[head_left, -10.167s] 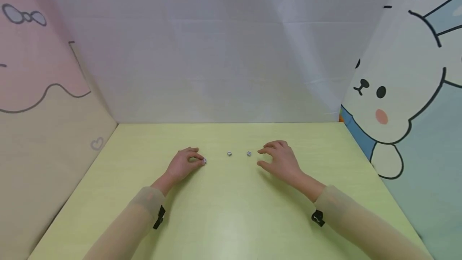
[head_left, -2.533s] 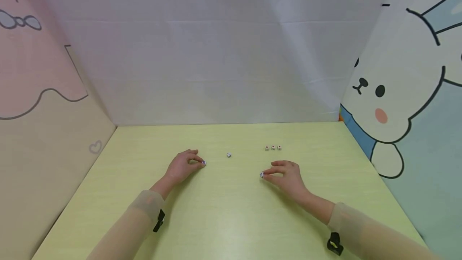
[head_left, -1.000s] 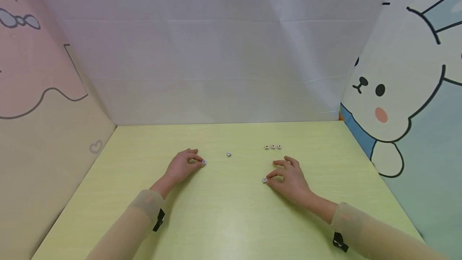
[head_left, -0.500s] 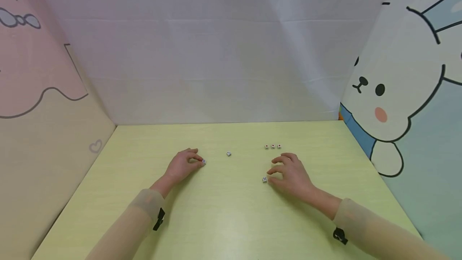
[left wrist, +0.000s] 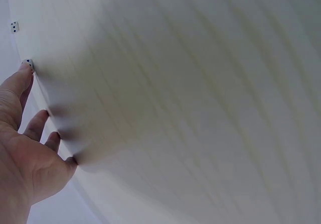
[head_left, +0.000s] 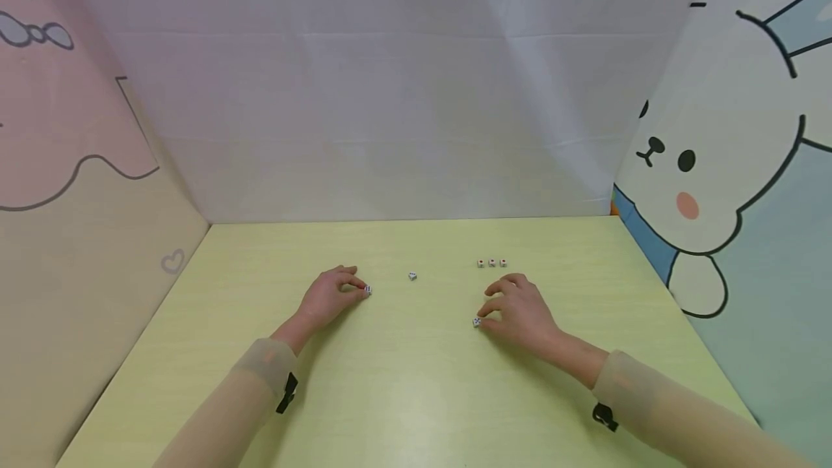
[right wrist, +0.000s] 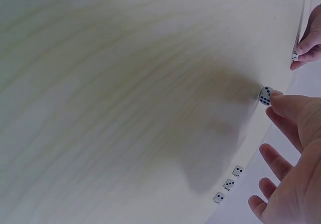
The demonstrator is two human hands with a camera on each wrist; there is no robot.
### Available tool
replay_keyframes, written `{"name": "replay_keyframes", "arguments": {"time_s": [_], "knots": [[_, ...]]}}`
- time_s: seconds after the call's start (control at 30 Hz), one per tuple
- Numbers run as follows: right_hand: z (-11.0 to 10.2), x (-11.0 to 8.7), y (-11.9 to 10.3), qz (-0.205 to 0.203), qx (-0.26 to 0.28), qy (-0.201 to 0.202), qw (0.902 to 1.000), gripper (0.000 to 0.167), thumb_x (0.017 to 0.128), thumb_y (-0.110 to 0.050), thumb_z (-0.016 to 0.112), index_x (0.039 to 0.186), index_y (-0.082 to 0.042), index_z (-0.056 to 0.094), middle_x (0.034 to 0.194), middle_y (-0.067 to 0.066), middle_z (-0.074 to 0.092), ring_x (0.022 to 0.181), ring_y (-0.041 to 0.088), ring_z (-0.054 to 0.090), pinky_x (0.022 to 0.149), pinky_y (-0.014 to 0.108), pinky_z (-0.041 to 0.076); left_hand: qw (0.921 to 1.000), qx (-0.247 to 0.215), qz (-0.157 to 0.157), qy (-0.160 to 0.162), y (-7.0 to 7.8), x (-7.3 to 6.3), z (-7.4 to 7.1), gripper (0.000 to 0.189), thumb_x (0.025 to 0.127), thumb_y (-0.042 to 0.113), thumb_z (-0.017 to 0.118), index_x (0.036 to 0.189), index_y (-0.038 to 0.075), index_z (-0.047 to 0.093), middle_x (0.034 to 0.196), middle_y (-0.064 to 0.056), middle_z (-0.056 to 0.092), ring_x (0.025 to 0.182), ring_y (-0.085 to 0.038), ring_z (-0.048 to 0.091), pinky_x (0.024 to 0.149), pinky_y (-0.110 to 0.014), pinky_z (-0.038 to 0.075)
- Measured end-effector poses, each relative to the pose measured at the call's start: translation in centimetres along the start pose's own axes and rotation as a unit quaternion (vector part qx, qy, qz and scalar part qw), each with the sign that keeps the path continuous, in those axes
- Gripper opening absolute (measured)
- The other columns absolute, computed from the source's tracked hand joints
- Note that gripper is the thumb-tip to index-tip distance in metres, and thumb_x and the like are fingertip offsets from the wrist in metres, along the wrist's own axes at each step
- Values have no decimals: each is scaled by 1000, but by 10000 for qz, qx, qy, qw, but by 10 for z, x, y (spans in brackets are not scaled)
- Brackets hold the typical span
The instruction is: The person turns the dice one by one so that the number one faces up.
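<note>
My left hand pinches a small white die between thumb and index finger, low over the table; its other fingertips touch the tabletop in the left wrist view. On the right, my right hand has thumb and index finger at another white die with dark pips. The right wrist view shows the thumb against this die, the index finger partly hidden behind, the remaining fingers spread. Between the hands lies a single loose die. Behind the right hand, three dice form a row, red pips facing me.
The pale yellow-green table meets a white cloth wall at its far edge. Printed panels stand at both sides, the right one with a cartoon rabbit. Black wrist straps show on both sleeves.
Ten seconds ago two dice lay mid-table and no row showed at the back right. The right hand has since brought a die nearer, loosened its fingers and closed them on it again. Left hand unchanged.
</note>
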State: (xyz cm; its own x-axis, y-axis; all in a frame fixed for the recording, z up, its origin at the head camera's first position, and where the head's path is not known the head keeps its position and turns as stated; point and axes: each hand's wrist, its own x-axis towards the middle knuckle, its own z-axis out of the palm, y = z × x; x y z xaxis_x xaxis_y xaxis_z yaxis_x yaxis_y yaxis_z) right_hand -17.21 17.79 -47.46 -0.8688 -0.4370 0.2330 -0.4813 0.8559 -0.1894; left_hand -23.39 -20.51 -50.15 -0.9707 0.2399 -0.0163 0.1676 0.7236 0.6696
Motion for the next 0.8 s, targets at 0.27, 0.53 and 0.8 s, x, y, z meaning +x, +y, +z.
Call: {"name": "replay_keyframes", "arguments": {"time_s": [0.27, 0.53, 0.8], "knots": [[0, 2, -2, 77, 9, -70, 9999, 9, 78, -28, 90, 81, -26, 82, 114, 4, 69, 122, 37, 50, 100, 57, 44, 10000, -60, 31, -19, 1, 0, -1, 18, 95, 28, 76, 107, 14, 80, 152, -16, 50, 150, -40, 29, 120, -60, 21], [1, 2, -1, 91, 25, -68, 9999, 8, 78, -28, 90, 79, -28, 82, 115, 4, 69, 124, 38, 49, 100, 60, 44, 10000, -62, 43, -9, 0, 0, -2, 19, 95, 29, 76, 107, 15, 80, 153, -15, 50, 150, -39, 28, 120, -61, 22], [2, 5, -2, 38, -138, -261, 9996, 7, 79, -29, 89, 80, -27, 82, 116, 3, 70, 128, 39, 49, 103, 60, 43, 9999, -102, 28, 6, 0, -1, -2, 18, 95, 28, 76, 106, 15, 80, 152, -16, 51, 150, -40, 29, 120, -61, 21]]}}
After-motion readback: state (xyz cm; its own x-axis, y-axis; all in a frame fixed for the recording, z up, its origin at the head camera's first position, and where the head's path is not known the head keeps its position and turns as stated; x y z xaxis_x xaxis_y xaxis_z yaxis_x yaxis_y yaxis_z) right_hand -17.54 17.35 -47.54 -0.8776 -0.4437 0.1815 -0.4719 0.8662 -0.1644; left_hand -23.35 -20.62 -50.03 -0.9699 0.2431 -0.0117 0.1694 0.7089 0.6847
